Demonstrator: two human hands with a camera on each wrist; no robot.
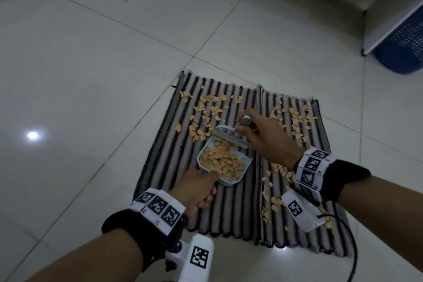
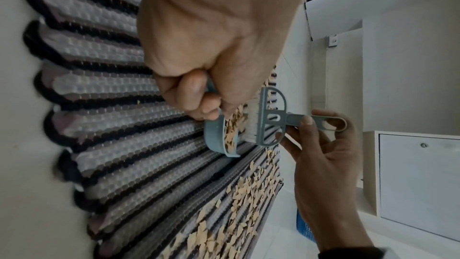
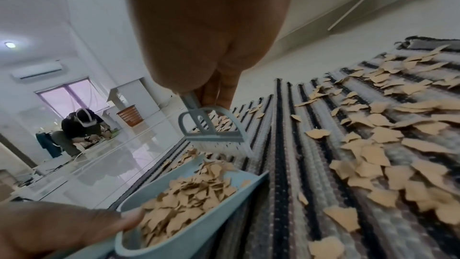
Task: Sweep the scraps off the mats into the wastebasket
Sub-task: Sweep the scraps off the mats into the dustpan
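Observation:
Two striped mats [image 1: 229,208] lie side by side on the tiled floor, strewn with tan paper scraps [image 1: 206,107]. My left hand [image 1: 199,188] grips the handle of a light blue dustpan [image 1: 238,181], which is heaped with scraps and rests on the left mat. My right hand [image 1: 263,135] pinches the handle of a small blue hand brush [image 1: 226,136], its bristles down at the pan's open mouth. In the right wrist view the brush [image 3: 216,135] stands just beyond the dustpan [image 3: 194,231]. The left wrist view shows the brush [image 2: 271,119] against the pan [image 2: 219,135].
A blue perforated wastebasket [image 1: 405,50] stands at the far right, partly behind a white cabinet panel [image 1: 389,7]. More scraps [image 1: 295,117] cover the right mat. A black cable [image 1: 352,247] trails near my right wrist. In the right wrist view another person [image 3: 79,133] crouches far off beside an orange basket [image 3: 130,117].

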